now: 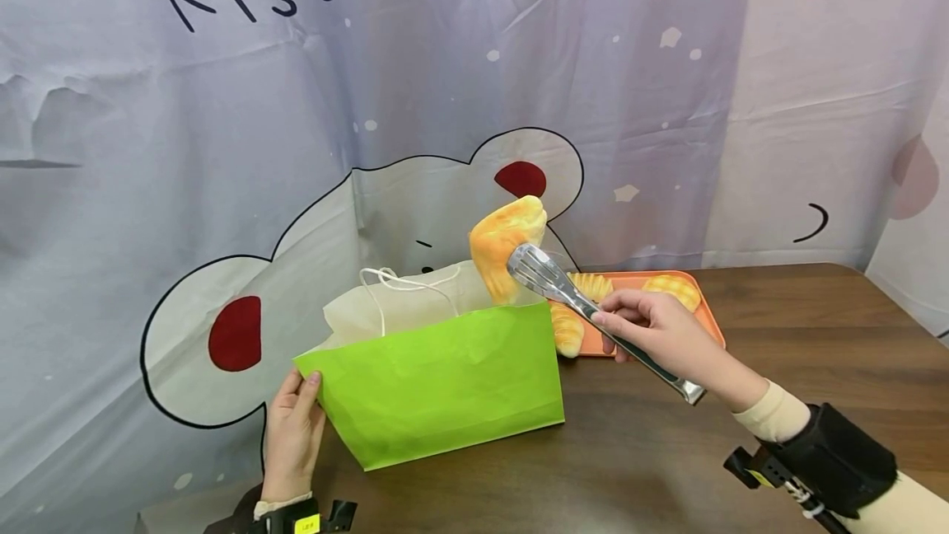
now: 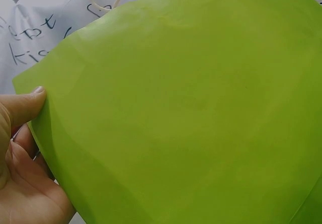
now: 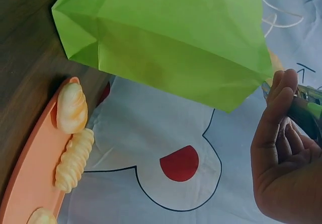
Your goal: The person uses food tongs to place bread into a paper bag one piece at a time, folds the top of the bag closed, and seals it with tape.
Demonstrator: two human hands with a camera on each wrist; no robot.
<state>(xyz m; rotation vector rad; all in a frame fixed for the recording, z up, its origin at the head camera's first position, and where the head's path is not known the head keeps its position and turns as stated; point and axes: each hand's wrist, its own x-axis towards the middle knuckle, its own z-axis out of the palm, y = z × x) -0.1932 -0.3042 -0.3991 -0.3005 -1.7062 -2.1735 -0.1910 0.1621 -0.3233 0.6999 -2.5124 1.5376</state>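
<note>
A lime-green paper bag (image 1: 445, 386) with a pale inside and white cord handles (image 1: 385, 274) stands tilted on the table. My left hand (image 1: 295, 431) pinches its left edge near the top, thumb (image 2: 30, 103) on the front and fingers behind. My right hand (image 1: 660, 336) grips metal tongs (image 1: 574, 297) with a dark handle. At the tongs' slotted head, a golden bread piece (image 1: 493, 241) is held upright at the right side of the bag's opening. Its lower end overlaps the bag's inside, and the far tong arm is hidden behind the bread.
An orange tray (image 1: 593, 344) lies right of the bag, partly behind it. On it are a ridged roll (image 3: 75, 161), a twisted bread (image 3: 71, 108) and a round bun (image 1: 673, 290). A printed cloth (image 1: 415, 64) hangs behind the wooden table (image 1: 801, 336).
</note>
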